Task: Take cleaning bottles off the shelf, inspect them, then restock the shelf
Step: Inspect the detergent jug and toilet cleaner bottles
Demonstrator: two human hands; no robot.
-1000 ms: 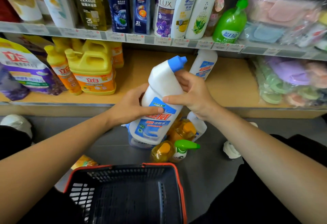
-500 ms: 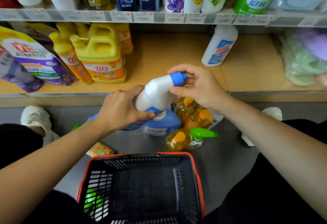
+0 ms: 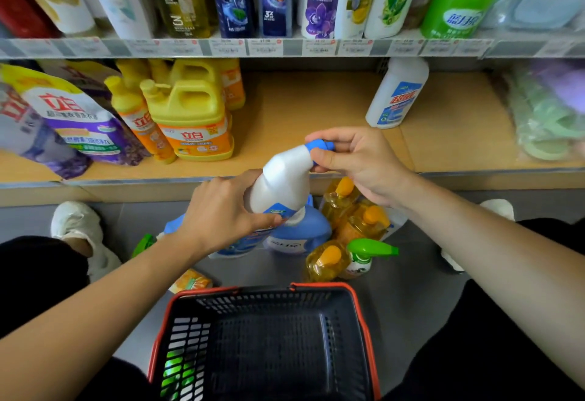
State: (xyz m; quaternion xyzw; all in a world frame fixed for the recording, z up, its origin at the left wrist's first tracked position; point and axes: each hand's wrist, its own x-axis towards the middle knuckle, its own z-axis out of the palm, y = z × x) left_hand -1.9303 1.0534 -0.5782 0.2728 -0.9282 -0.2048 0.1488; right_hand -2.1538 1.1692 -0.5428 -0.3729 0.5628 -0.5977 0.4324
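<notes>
My left hand (image 3: 221, 214) grips the body of the white angled-neck cleaner bottle (image 3: 281, 179), tilted over the floor just in front of the lower shelf (image 3: 300, 109), while my right hand (image 3: 357, 163) pinches its blue cap (image 3: 319, 146). Under it stand a blue detergent bottle (image 3: 300, 236), pump bottles of amber liquid (image 3: 326, 261) and a green trigger sprayer (image 3: 364, 255). Nearest me sits the black red-rimmed basket (image 3: 316, 288), something green showing through its left slots.

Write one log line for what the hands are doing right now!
step: inspect | left hand grips white bottle | right hand pinches blue cap
</notes>
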